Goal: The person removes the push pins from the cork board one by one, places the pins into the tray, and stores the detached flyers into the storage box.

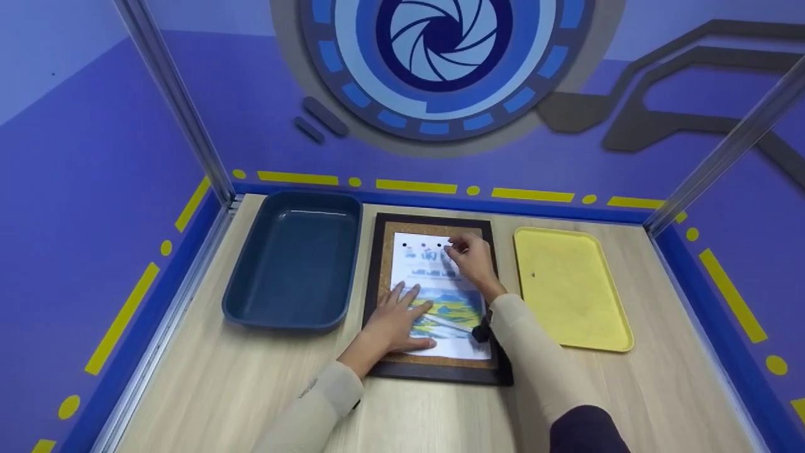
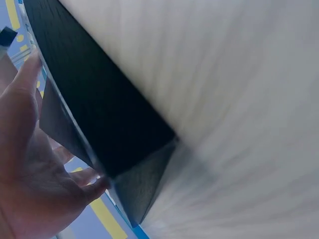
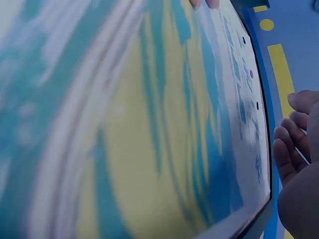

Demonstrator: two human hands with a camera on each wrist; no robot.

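Observation:
A printed sheet of paper (image 1: 462,347) with a coloured landscape lies on a dark-framed cork board (image 1: 434,228). My left hand (image 1: 393,321) rests on its lower left part, fingers spread and thumb out to the side. Near the sheet's upper right corner, my right hand (image 1: 470,257) has its fingers bent, with thumb and fingertips close together just over the paper; whatever lies between them is hidden. Small round dots (image 1: 439,245) line the top edge left of these fingertips. In the right wrist view, the right hand (image 3: 299,144) is at the right edge beyond the board.
To the left of the board stands a deep dark-blue bin (image 1: 356,264). On the right lies a shallow yellow tray (image 1: 572,289) with one tiny dark speck (image 1: 533,274) on it. Walls with metal corner posts (image 1: 182,100) enclose the wooden table (image 1: 201,377).

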